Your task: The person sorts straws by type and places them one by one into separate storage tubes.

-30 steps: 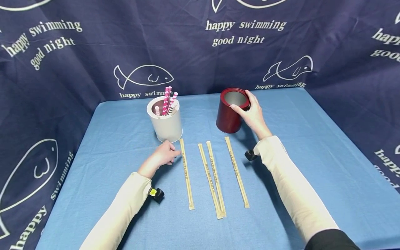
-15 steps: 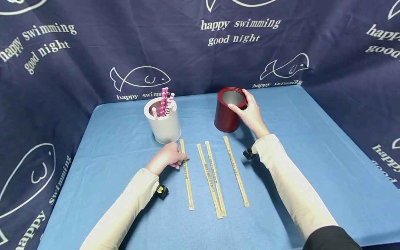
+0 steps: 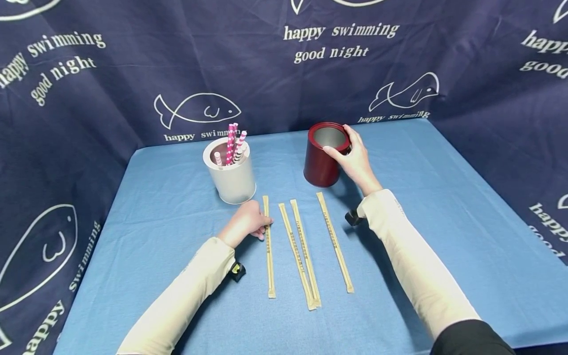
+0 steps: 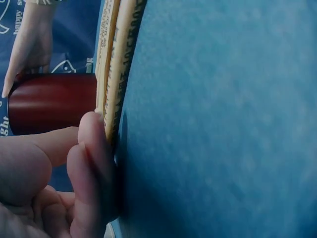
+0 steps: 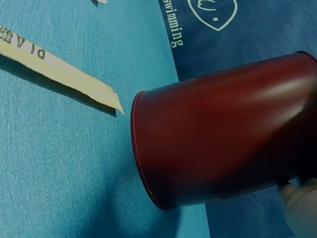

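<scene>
In the head view my left hand (image 3: 250,220) pinches the leftmost paper-wrapped straw (image 3: 270,266), which lies on the table. The left wrist view shows the fingertips (image 4: 90,130) against the printed wrapper (image 4: 115,64). My right hand (image 3: 357,160) grips the rim of a dark red can (image 3: 320,165), thumb at the near edge and fingers round the right side. This can stands upright, its grey inside showing. In the right wrist view the can's smooth wall (image 5: 218,129) fills the middle, and only part of the hand (image 5: 303,208) shows.
Two wrapped straws (image 3: 296,246) lie close together, touching near their front ends. Another wrapped straw (image 3: 335,241) is farther right. A white can (image 3: 234,183) with several patterned straws (image 3: 230,143) stands at the back left. Dark blue printed cloth (image 3: 266,74) hangs behind the blue table (image 3: 377,305).
My left hand has moved right onto the leftmost wrapped straw, and the straw's far end has swung right. My right hand stays on the red can. The head view has shifted slightly.
</scene>
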A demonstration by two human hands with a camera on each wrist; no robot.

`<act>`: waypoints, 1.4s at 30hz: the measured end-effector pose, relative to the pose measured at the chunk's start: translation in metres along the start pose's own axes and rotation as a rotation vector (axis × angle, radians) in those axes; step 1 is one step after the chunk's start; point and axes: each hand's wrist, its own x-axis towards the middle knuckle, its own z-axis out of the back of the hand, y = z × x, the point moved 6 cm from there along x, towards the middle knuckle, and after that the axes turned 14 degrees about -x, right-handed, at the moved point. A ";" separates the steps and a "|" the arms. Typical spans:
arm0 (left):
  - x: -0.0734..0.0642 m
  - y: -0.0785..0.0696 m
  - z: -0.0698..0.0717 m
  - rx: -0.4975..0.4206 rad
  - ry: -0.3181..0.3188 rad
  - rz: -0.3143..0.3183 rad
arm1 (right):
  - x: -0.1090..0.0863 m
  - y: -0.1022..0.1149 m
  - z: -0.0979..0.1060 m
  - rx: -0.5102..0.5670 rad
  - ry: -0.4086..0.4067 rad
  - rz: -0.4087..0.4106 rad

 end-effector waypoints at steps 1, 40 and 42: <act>0.000 0.000 -0.001 -0.004 0.004 0.000 | 0.000 0.000 0.000 0.001 -0.003 0.001; -0.022 -0.012 0.009 -0.589 0.221 -0.193 | -0.001 0.000 -0.001 0.038 -0.025 -0.010; -0.025 -0.018 0.009 -0.609 0.231 -0.225 | -0.001 0.000 -0.001 0.041 -0.026 -0.008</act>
